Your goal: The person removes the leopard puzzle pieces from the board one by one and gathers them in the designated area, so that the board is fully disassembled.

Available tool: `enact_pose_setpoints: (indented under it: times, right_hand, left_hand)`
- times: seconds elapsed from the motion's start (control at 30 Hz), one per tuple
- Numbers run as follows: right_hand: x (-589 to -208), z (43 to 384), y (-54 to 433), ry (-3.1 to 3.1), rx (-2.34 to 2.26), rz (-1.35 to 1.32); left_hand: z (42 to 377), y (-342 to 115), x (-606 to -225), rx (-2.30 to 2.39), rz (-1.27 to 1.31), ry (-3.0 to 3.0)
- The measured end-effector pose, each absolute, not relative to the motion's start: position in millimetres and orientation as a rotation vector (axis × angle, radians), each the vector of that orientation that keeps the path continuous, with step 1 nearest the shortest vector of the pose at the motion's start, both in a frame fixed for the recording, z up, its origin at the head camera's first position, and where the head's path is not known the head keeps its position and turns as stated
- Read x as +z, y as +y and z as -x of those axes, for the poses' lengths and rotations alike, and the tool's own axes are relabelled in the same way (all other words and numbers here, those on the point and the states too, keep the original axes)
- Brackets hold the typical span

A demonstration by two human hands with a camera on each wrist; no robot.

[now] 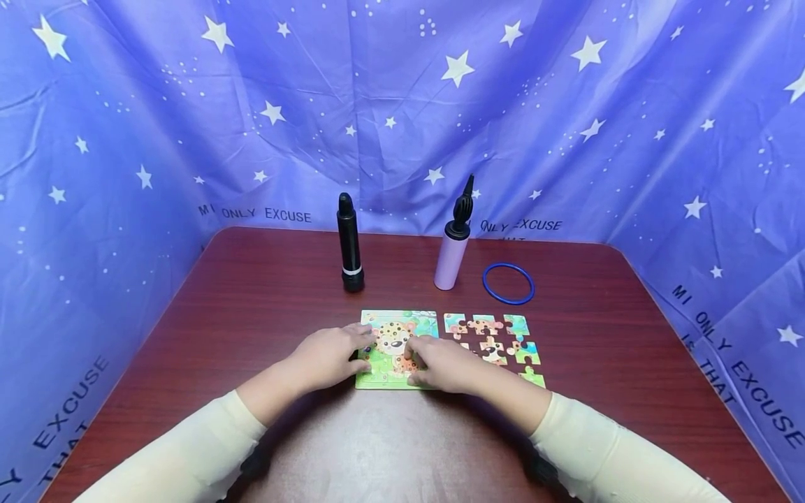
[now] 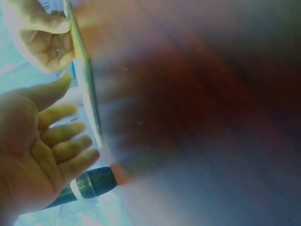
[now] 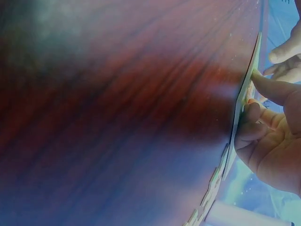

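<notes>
A jigsaw puzzle board (image 1: 393, 316) with a spotted cartoon leopard lies on the table in the head view. My left hand (image 1: 330, 355) is at its left edge, with fingers extended and slightly spread over that side. The left wrist view shows the left palm (image 2: 28, 150) and loosely straight fingers beside the board's edge. My right hand (image 1: 445, 363) reaches over the board's lower right, its thumb and fingertips on the picture. In the right wrist view, the right hand (image 3: 277, 132) has some fingers curled against the board; I cannot tell whether a piece is pinched there.
Several loose puzzle pieces (image 1: 493, 351) lie right of the board, partly behind the right hand and forearm. Farther back stand a black cylinder with a white band (image 1: 349, 244) and a purple pump (image 1: 450, 262). A blue ring (image 1: 509, 303) lies right of the pump. Starry cloth (image 1: 390, 161) surrounds the table.
</notes>
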State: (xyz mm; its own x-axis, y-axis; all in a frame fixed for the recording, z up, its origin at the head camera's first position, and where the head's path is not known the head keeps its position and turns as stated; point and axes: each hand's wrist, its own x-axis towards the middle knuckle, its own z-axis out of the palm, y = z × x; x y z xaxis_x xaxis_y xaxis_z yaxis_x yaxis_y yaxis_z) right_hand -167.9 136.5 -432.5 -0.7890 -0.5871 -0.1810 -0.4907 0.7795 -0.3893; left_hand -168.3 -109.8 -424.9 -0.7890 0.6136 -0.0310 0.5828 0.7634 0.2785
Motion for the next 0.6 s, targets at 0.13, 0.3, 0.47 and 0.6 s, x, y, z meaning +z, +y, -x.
enact_pose_setpoints:
  times: [0.13,0.3,0.47,0.6]
  right_hand:
    - [-433.6,168.9,136.6,2.678,-0.469,0.825]
    - [-434.2,169.6,136.8,2.686,-0.468,0.831]
    - [-434.8,169.7,137.1,2.69,-0.48,0.837]
    - [-434.6,169.1,137.5,2.703,-0.516,0.865]
  left_hand:
    - [169.1,-107.7,-428.5,0.272,-0.861,2.871]
    - [170.7,-104.8,-432.4,0.15,-0.844,2.893]
    - [170.8,-103.2,-431.3,0.106,-0.846,2.883]
    - [170.2,-102.7,-429.1,0.09,-0.851,2.875]
